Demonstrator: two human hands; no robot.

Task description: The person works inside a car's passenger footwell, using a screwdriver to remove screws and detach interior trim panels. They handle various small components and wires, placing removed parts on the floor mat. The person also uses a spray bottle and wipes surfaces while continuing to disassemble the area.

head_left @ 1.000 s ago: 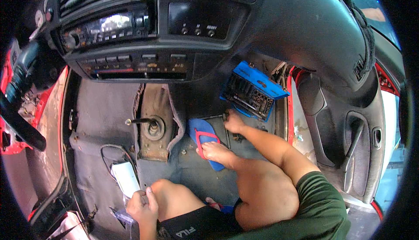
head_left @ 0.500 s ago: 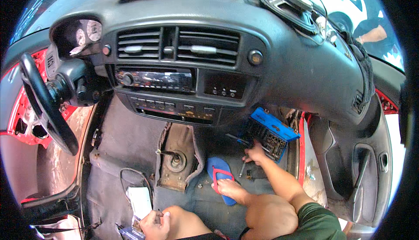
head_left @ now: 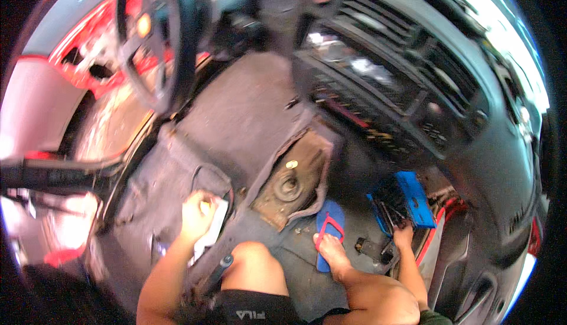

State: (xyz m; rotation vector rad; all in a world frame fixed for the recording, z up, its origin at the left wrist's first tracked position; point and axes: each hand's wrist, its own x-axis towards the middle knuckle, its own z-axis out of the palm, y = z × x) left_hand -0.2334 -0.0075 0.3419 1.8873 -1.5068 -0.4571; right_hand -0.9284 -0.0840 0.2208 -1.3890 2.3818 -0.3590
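My right hand reaches into the near edge of an open blue tool case on the passenger-side floor. Dark tools fill the case; sockets show there in the earlier frame. The fingertips are hidden among them, so I cannot tell whether they grip anything. Over the floor on the left, my left hand is raised beside a white rectangular box or packet. Its fingers look curled but are smeared by motion. Between the two hands lies the uncovered gear lever base, a rusty plate with a round boot.
My foot in a blue sandal rests between the lever base and the case. A dark bracket-like part lies near it. The steering wheel is at upper left, the dashboard overhead. A looped cable lies near my left hand.
The view has swung left, so the dashboard appears tilted to the right. My left hand has risen from my knee to beside the white packet. My right hand has shifted to the case's near edge.
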